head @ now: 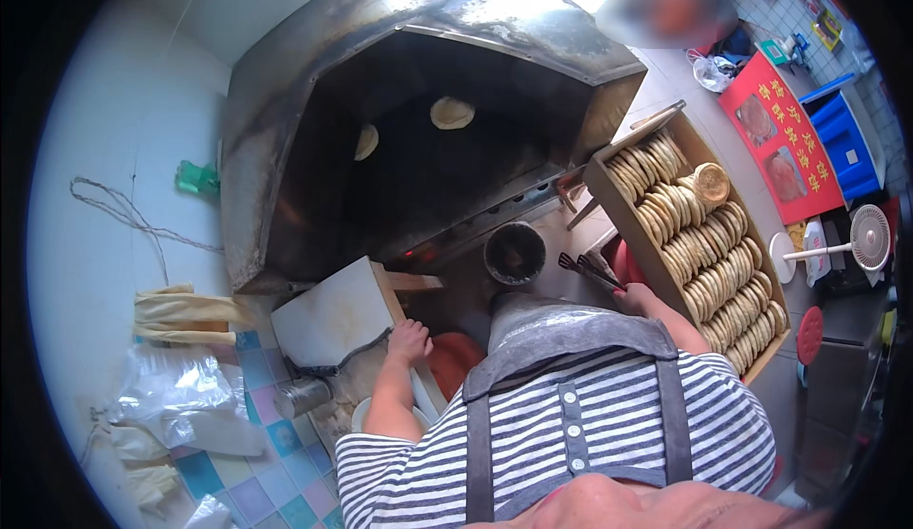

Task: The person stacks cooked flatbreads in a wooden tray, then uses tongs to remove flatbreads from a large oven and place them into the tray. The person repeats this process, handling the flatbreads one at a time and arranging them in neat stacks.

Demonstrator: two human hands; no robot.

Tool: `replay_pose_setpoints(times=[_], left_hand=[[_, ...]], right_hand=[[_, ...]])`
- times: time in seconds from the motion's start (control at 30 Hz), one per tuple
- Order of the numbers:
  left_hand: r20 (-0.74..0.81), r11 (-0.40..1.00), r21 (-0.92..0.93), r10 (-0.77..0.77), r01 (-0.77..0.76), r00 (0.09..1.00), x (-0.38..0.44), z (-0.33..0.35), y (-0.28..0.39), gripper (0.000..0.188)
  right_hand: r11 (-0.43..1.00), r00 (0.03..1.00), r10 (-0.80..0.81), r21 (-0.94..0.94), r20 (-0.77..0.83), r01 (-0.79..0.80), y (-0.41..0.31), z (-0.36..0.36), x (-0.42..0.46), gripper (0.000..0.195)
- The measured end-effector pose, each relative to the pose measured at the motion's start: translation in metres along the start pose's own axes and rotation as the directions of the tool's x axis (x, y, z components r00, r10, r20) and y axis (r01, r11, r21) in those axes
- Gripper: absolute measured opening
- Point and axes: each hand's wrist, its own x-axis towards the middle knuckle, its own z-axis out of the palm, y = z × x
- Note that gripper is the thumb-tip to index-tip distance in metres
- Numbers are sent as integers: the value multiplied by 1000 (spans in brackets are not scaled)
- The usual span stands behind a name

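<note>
My right hand (635, 299) grips the handle of black metal tongs (590, 270), whose slotted ends point toward a dark round bucket (514, 253) on the floor. On the edge of a white-topped work table (335, 315) rests my left hand (409, 342), with nothing visible in it. In front of me stands a large metal oven (442, 172) with a wide, dark opening. One round flatbread (452, 113) lies inside near the middle, and another flatbread (366, 142) is farther left, partly hidden by shadow. Right of the tongs, a wooden crate (635, 240) holds tightly packed rows of baked flatbreads (713, 244).
A metal canister (303, 397) lies on the table's near part. Plastic bags (178, 386) hang by the tiled wall (285, 458) at left. Beyond the crate are a red sign (781, 137) bearing writing, a blue bin (845, 144) and a white fan (869, 237).
</note>
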Motion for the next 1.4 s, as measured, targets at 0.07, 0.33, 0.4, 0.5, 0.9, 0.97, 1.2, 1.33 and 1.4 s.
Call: replay_pose_setpoints(times=[0.07, 0.33, 0.4, 0.5, 0.9, 0.97, 1.2, 1.33, 1.4], left_hand=[[-1, 1000, 3, 3, -3, 1000, 1, -1, 0, 17], [34, 1000, 5, -9, 8, 999, -3, 3, -1, 16], [23, 1000, 12, -8, 8, 1000, -4, 2, -1, 17], [13, 1000, 18, -4, 4, 1000, -5, -1, -3, 16], [20, 1000, -29, 8, -7, 1000, 2, -5, 3, 16], [12, 993, -111, -29, 30, 1000, 12, -27, 15, 17], [-33, 992, -129, -13, 9, 999, 7, -39, 17, 17], [3, 996, -87, 4, -4, 1000, 10, -40, 18, 17], [10, 993, -114, 24, -23, 1000, 9, -34, 15, 17]], right_hand=[[998, 999, 46, 31, 27, -46, -1, -2, -1, 44], [997, 997, 65, 40, 38, -67, 3, 4, 7, 44], [998, 999, 45, 35, 24, -46, 2, 4, 10, 39], [999, 998, 34, -28, 46, -32, -7, -3, 3, 49], [995, 995, 25, -95, 98, -15, -6, -10, 10, 52], [996, 993, 40, -86, 109, -31, 2, -8, 10, 52], [997, 993, 29, -79, 110, -21, -1, -4, 11, 51], [978, 986, -164, 124, -40, 167, 16, -14, -7, 48], [936, 943, -186, 242, -276, 255, 33, -11, -24, 45]])
